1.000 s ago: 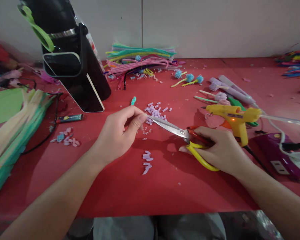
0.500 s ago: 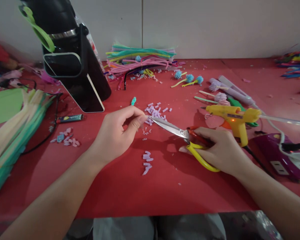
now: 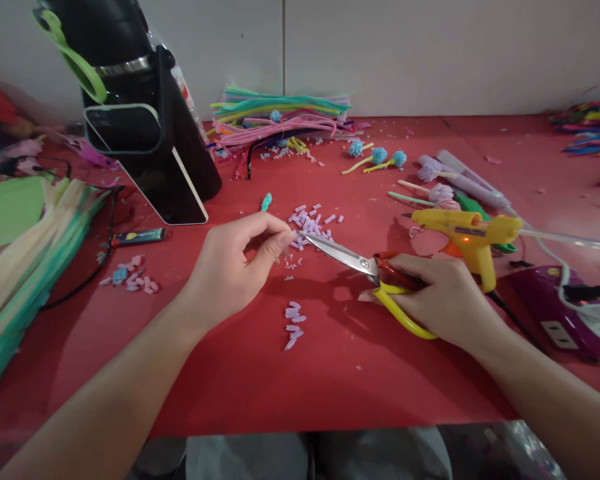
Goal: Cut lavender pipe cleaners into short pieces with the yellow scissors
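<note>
- Left hand (image 3: pixel 230 270): centre of the red table (image 3: pixel 260 387), thumb and forefinger pinched together right at the scissor tip. Whatever is in the pinch is too small to make out. Other fingers curled.
- Right hand (image 3: pixel 443 300): right of centre, fingers clenched around the yellow and red handles of the scissors (image 3: pixel 345 255).
- Scissors: blades point left and slightly far, look closed or nearly so. Tip meets the left fingertips.
- Lilac cut pieces (image 3: pixel 313 223): loose pile just beyond the blade tip. A smaller lilac heap (image 3: pixel 293 325) lies nearer, between the hands.
- Yellow glue gun (image 3: pixel 467 237): stands just beyond the right hand, nozzle pointing left, not touched.
- Pipe cleaner bundle (image 3: pixel 280 113): far centre by the wall.
- Black phone stand (image 3: pixel 145 133): far left.
- Lighter (image 3: pixel 139 236): left of the left hand, lying flat.
</note>
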